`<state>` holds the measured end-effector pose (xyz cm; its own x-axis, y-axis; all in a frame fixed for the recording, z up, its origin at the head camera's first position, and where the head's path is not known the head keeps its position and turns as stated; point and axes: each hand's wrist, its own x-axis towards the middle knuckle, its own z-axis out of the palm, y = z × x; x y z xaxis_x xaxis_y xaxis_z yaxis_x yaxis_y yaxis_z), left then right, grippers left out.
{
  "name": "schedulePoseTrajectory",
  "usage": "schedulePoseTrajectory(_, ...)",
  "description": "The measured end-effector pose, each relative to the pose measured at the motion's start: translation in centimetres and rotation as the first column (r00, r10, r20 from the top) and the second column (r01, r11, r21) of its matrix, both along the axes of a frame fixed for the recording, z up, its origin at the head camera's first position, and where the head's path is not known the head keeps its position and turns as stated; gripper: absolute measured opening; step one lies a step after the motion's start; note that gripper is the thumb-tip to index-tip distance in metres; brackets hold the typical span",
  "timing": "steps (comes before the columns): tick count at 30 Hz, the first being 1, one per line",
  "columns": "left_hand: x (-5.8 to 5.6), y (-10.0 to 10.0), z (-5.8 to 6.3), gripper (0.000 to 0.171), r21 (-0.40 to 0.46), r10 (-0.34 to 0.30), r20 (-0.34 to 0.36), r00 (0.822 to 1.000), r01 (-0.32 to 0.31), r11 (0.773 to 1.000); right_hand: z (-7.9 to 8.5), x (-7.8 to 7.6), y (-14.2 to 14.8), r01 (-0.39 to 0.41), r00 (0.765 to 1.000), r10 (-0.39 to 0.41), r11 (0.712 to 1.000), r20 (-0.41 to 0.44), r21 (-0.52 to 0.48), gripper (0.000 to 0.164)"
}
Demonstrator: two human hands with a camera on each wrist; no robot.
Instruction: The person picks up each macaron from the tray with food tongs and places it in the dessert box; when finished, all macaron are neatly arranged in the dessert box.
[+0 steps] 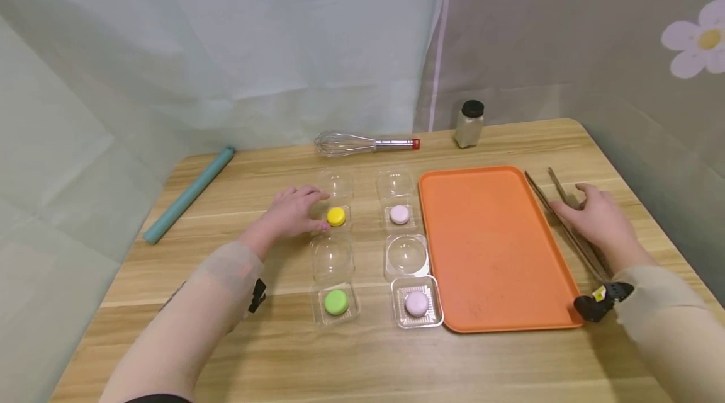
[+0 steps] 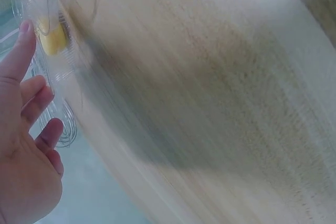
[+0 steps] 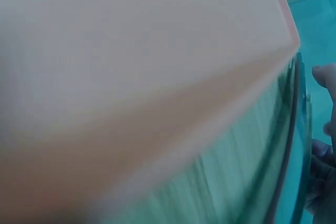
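My left hand [image 1: 291, 211] is beside an opened clear plastic box [image 1: 345, 225] with a yellow macaron [image 1: 336, 216] in it. The thumb and fingers are apart, near the box's left side; contact cannot be told. In the left wrist view the yellow macaron [image 2: 53, 40] shows beyond the fingertips. My right hand [image 1: 603, 223] is over a pair of long metal tongs [image 1: 583, 249] right of the tray, thumb across the near arm. In the right wrist view the tongs [image 3: 287, 161] stand beside the partly cut-off hand [image 3: 326, 182], with no clear grip visible.
Other opened clear boxes hold a green macaron [image 1: 337, 302], a pink macaron [image 1: 399, 214] and a lilac macaron [image 1: 416, 303]. An orange tray [image 1: 493, 252] lies right of them. Behind are a whisk [image 1: 368, 144] and a black-capped jar [image 1: 469, 126]; a teal rolling pin [image 1: 189, 195] lies left.
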<state>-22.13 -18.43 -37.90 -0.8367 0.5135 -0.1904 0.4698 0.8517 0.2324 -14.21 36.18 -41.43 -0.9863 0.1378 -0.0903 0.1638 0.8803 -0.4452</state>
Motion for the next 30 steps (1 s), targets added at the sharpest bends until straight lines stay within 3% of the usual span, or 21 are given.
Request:
schedulePoseTrajectory(8, 0.1, -0.2, 0.1, 0.075, 0.008, 0.018, 0.004, 1.000, -0.018, 1.000, 1.1, -0.2, -0.6, 0.016, 0.998, -0.015, 1.000, -0.058, 0.012, 0.087)
schedulePoseTrajectory(18, 0.2, -0.5, 0.3, 0.076, 0.035, 0.051, -0.022, 0.998, -0.050, 0.998, 2.7, -1.1, -3.5, -0.029, 0.997, 0.033, 0.998, -0.067, 0.060, 0.083)
schedulePoseTrajectory(22, 0.8, -0.2, 0.6, 0.078, 0.054, 0.043, -0.010, 0.999, -0.042, 0.998, 3.2, -1.4, -5.3, -0.082, 0.992, 0.087, 0.995, -0.088, 0.050, 0.079)
schedulePoseTrajectory(30, 2.4, 1.4, 1.0, 0.087, 0.052, -0.031, -0.017, 0.999, 0.032, 0.998, 3.9, -1.3, -8.9, -0.171, 0.982, 0.172, 0.985, -0.077, 0.023, 0.078)
